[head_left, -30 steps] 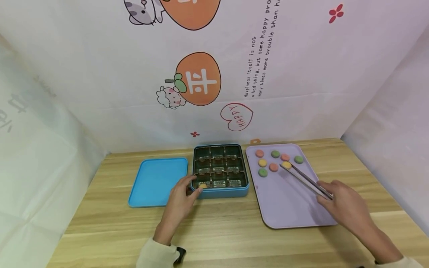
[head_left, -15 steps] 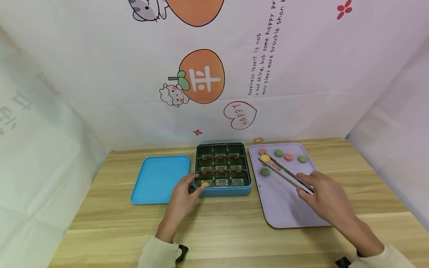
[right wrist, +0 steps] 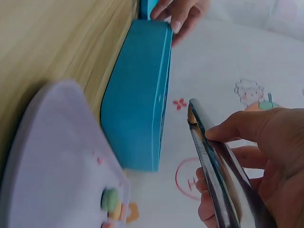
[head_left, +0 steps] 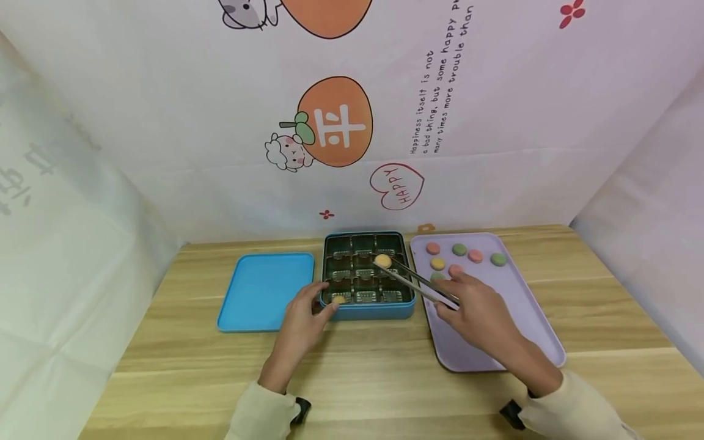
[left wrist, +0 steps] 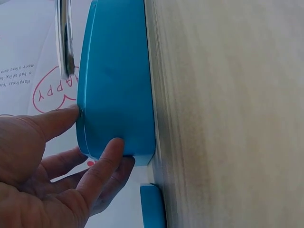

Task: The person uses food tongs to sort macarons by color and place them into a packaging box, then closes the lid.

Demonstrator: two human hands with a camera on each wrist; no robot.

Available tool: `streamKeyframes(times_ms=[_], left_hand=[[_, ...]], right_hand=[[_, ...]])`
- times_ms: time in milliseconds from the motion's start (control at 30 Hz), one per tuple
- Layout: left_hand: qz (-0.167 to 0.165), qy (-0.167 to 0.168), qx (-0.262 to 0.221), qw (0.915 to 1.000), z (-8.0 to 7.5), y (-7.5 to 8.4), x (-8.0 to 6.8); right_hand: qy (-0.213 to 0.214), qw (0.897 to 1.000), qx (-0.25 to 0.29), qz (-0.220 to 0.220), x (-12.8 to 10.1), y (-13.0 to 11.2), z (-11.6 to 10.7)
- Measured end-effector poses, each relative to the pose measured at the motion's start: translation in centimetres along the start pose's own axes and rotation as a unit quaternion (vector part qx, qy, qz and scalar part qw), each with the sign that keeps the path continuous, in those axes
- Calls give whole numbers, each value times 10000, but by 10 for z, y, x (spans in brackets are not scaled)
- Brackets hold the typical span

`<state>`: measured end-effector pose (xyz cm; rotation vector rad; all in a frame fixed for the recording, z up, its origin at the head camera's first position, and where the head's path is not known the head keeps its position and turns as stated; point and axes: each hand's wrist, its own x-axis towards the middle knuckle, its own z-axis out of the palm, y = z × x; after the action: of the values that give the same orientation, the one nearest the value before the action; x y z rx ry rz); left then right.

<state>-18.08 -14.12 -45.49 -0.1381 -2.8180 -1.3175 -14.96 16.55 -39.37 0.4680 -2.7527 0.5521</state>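
Observation:
My right hand (head_left: 481, 315) grips metal tongs (head_left: 412, 284), and their tips pinch a yellow macaron (head_left: 382, 261) over the middle of the divided blue box (head_left: 374, 312). With its thumb at the rim and fingers against the side, my left hand (left wrist: 71, 175) holds the box's front left corner. Inside the box, a second yellow macaron (head_left: 339, 299) sits in the front left compartment, close to the left thumb. Clear plastic walls divide the box. In the right wrist view the thumb lies along the tongs (right wrist: 228, 171).
To the right of the box lies a purple tray (head_left: 530, 315) with several pink, green and yellow macarons near its far end; the right hand partly hides some. A flat blue lid (head_left: 266, 293) is on the wooden table (head_left: 374, 379) at the left. A printed cloth (head_left: 220, 134) hangs behind.
The right hand and tongs have moved left from the tray to above the box, carrying a yellow macaron off the tray. The left hand has kept its place at the box corner.

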Motion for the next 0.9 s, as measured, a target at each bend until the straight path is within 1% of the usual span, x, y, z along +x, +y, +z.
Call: streamKeyframes(times_ms=[200,400,600,900], left_hand=[[28,-2,33,10000,0,2,2],[-48,-13,32,10000,0,2,1],[-41,-6,22,10000,-1,2,1],[-34,-13,44,10000,0,2,1]], right_hand=[[-265,9992,173,-228,18,-19,17],[-597,9977,141,-303,35,-34,31],[-779,9967,107,-220,46,-37,38],[-935,9954,200,-96,52,-37,44]])
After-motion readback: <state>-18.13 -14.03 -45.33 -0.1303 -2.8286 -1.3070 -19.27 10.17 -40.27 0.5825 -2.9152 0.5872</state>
